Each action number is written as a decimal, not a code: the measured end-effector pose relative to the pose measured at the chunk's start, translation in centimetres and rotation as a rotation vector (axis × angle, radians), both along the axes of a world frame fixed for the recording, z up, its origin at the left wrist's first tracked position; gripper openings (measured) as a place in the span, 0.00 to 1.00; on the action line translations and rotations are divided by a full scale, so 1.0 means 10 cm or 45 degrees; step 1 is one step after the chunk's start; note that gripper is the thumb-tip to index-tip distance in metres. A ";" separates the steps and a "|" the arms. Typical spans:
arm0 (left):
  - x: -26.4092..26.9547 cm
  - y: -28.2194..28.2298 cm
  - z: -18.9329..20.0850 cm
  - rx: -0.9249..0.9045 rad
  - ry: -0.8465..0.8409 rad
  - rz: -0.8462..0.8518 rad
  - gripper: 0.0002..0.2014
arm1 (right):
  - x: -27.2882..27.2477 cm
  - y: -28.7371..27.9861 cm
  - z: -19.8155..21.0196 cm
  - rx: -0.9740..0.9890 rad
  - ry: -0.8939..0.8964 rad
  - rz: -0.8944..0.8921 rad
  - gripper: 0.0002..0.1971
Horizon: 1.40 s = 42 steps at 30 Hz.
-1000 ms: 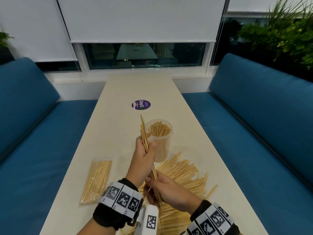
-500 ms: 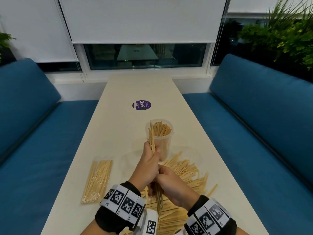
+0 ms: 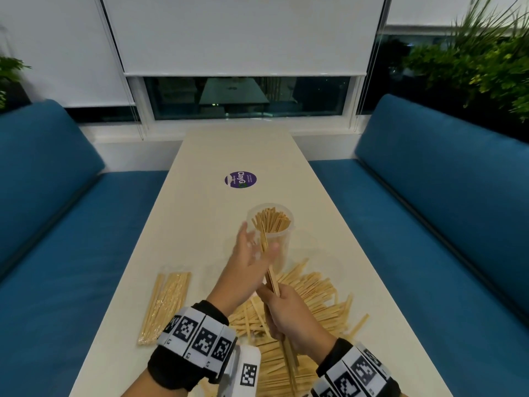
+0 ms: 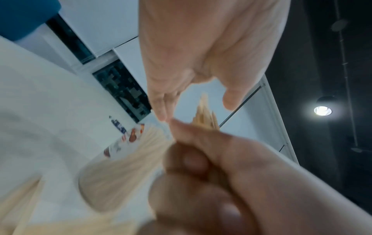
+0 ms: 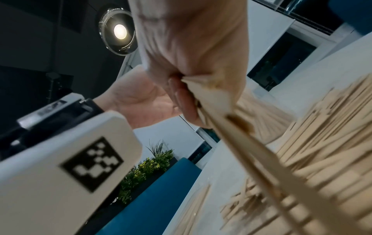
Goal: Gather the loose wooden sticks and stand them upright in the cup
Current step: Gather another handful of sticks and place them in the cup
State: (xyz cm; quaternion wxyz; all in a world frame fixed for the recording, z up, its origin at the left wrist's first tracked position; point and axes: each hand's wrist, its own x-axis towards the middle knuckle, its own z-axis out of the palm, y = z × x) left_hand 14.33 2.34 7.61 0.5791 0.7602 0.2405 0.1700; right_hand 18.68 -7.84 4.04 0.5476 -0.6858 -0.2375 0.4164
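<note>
A clear plastic cup (image 3: pixel 284 255) stands mid-table with several wooden sticks (image 3: pixel 272 222) upright in it. My right hand (image 3: pixel 282 310) grips a bundle of sticks (image 3: pixel 271 277) near its middle, tilted steeply, its top end just in front of the cup's left side. The right wrist view shows the right hand (image 5: pixel 193 76) closed round the bundle (image 5: pixel 241 139). My left hand (image 3: pixel 254 249) is open, fingers straight and thumb apart, flanking the bundle's top without gripping it. In the left wrist view the stick tips (image 4: pixel 205 111) rise between its thumb and fingers. A pile of loose sticks (image 3: pixel 317 296) lies under both hands.
A sealed clear packet of sticks (image 3: pixel 166 305) lies at the table's (image 3: pixel 200 213) left edge. A round purple sticker (image 3: pixel 240 179) sits beyond the cup. Blue benches (image 3: pixel 429 224) run along both sides, with plants at the far right.
My left hand has let go of the bundle and opened. The right hand now holds the bundle alone, and it sits lower and nearer the cup.
</note>
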 end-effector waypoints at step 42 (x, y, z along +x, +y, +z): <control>-0.24 -0.36 -0.42 -1.930 -0.413 0.040 0.15 | -0.07 0.05 0.37 0.748 -0.118 -0.239 0.23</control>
